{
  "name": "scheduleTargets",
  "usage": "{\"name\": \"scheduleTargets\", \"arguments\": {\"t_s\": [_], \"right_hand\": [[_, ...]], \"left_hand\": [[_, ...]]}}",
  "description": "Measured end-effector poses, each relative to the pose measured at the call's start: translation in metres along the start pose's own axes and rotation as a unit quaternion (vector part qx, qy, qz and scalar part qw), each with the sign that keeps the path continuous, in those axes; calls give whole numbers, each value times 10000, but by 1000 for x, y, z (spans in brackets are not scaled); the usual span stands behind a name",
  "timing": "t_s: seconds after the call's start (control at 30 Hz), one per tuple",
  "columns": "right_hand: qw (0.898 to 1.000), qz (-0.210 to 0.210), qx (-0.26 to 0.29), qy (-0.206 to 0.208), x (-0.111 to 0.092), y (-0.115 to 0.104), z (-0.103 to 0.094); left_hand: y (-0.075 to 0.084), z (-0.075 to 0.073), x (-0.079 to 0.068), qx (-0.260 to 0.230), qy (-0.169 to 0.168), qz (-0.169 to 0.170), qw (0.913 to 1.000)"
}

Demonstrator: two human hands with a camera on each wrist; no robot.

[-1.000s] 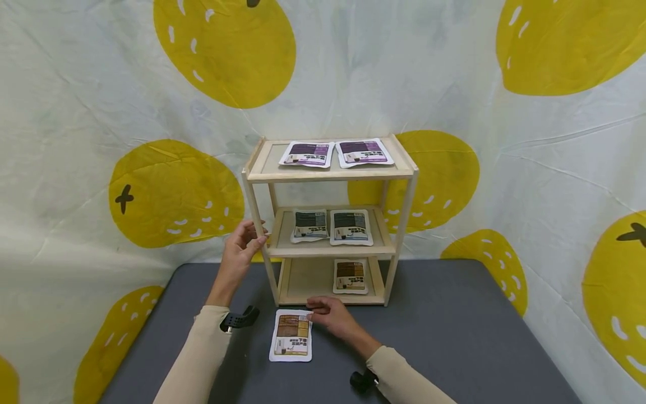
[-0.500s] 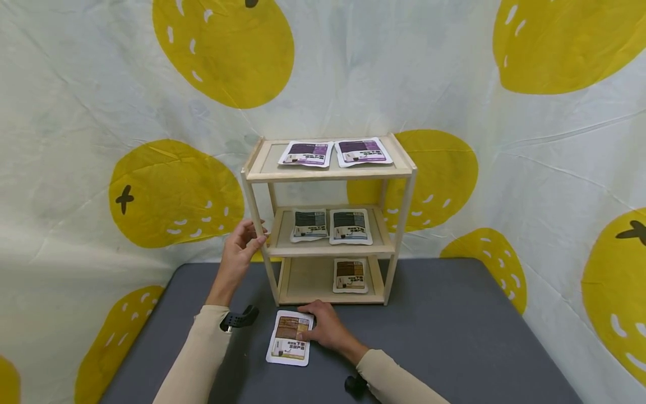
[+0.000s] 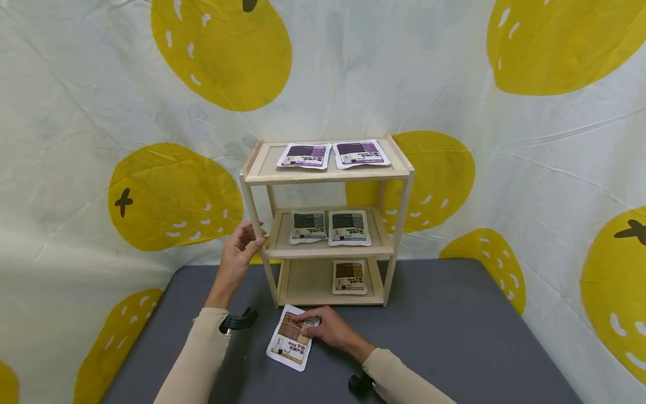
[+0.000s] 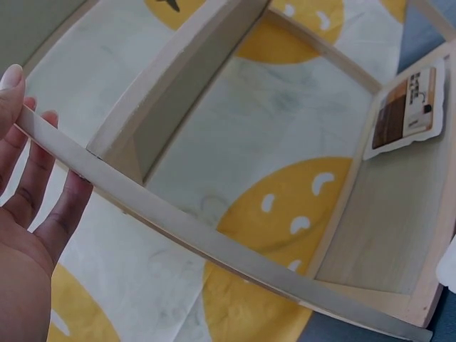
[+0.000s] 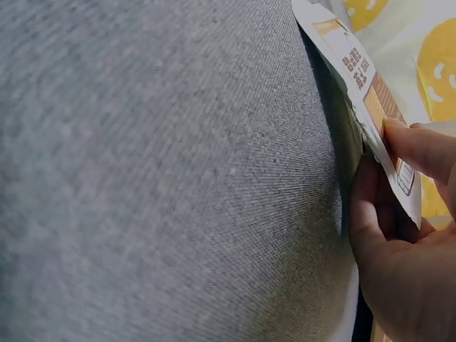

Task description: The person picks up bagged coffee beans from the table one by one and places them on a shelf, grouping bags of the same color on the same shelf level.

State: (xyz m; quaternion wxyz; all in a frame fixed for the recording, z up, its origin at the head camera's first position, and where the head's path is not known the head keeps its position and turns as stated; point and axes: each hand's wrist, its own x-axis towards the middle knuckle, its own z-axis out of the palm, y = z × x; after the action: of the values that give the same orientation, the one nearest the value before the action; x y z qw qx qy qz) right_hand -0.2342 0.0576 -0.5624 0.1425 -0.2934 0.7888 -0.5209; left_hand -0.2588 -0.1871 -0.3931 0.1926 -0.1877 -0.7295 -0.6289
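A white pouch with a brown label [image 3: 290, 347] is tilted up from the dark table in front of the shelf. My right hand [image 3: 334, 330] pinches its upper right edge, thumb on the printed face and fingers beneath, as the right wrist view shows. Whether the pouch's far end touches the table, I cannot tell. My left hand [image 3: 239, 249] holds the front left post [image 4: 214, 246] of a small three-tier wooden shelf [image 3: 328, 180], with the thumb on one side and fingers behind. Another brown pouch [image 3: 349, 276] lies on the right of the bottom tier.
Two purple pouches [image 3: 305, 156] lie side by side on the top tier. On the middle tier are two dark green pouches [image 3: 350, 227]. The shelf stands at the back of the dark table [image 3: 454, 331], before a hanging cloth [image 3: 434, 62] with yellow fruit prints.
My right hand has gone from touching the brown pouch's edge to pinching it. The pouch has turned, its bottom swinging toward the right, and tilted up. My left hand stays on the post.
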Motion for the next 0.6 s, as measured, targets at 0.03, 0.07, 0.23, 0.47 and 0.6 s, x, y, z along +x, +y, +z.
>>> {"name": "scheduleTargets", "arguments": {"t_s": [0.03,0.07,0.23,0.47,0.6], "right_hand": [[9999,19,106,-35,0,0,-1],[9998,27,185,-59,-1,0,-1],[9987,17,502,-129,-3,-1,-5],[9980,8,602,-199,-3,-1,-16],[9984,-228,436,-281,-3,1,-23]], "left_hand": [[0,0,0,-15,10,-9,10000],[-1,0,1,-12,2,-7,10000],[-1,0,0,-14,11,-71,10000],[0,1,0,-80,45,-174,9998],[-12,-2,3,-45,29,-88,9999]]}}
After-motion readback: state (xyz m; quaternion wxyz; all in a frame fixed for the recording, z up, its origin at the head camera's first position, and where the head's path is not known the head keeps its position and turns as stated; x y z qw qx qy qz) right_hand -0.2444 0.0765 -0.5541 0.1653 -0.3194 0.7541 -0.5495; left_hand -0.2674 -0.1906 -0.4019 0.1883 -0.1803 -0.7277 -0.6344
